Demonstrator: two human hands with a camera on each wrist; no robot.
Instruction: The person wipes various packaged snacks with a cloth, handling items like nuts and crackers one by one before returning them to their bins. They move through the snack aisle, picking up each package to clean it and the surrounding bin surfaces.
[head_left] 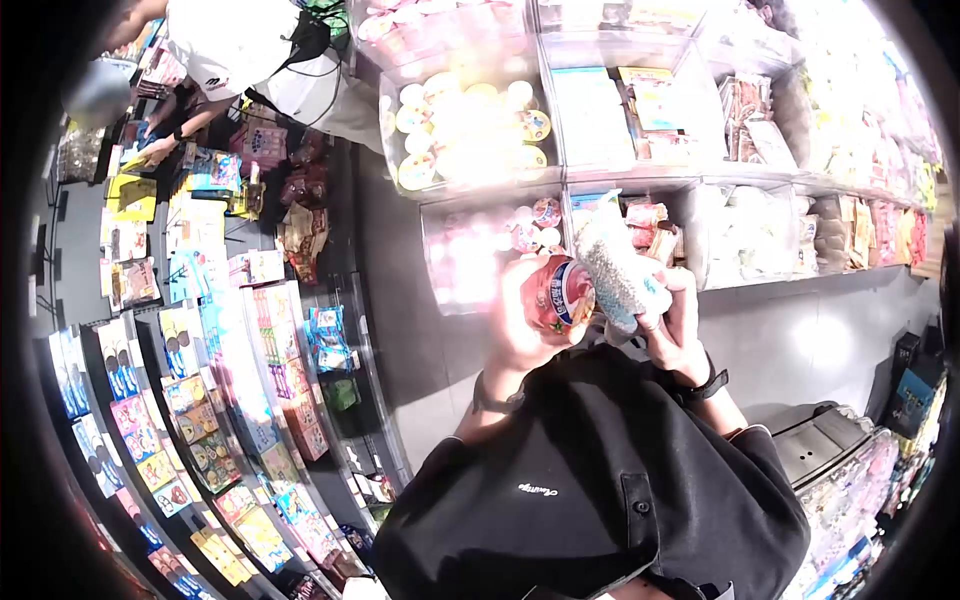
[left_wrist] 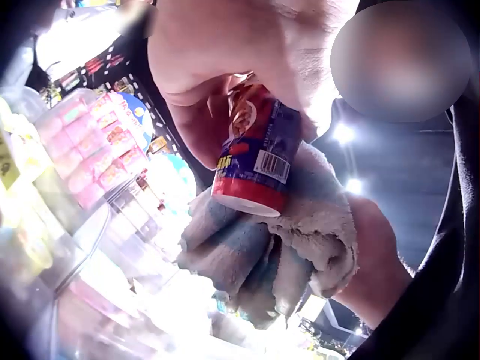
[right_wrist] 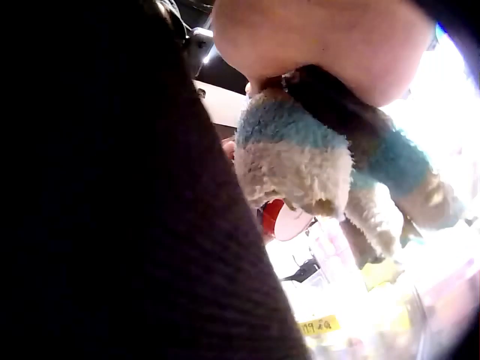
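My left hand (head_left: 508, 335) grips a small red and blue snack cup (head_left: 556, 292) in front of my chest. In the left wrist view the cup (left_wrist: 253, 154) is tilted, its barcode and pale bottom showing below the curled fingers. A fluffy cloth (head_left: 614, 272) in white and pale blue is held by my right hand (head_left: 680, 322), right beside the cup. From the left wrist the cloth (left_wrist: 319, 217) hangs in folds behind the cup. In the right wrist view the cloth (right_wrist: 292, 154) bunches below my right hand (right_wrist: 322, 41), and part of the cup shows past it.
Clear bins (head_left: 555, 180) of packaged goods stand ahead, several holding round-lidded cups and bags. Racks of boxed and bagged goods (head_left: 200, 430) run along the left. Another person in a white top (head_left: 225, 45) reaches into the racks at the far left. A grey case (head_left: 820, 445) lies at the right.
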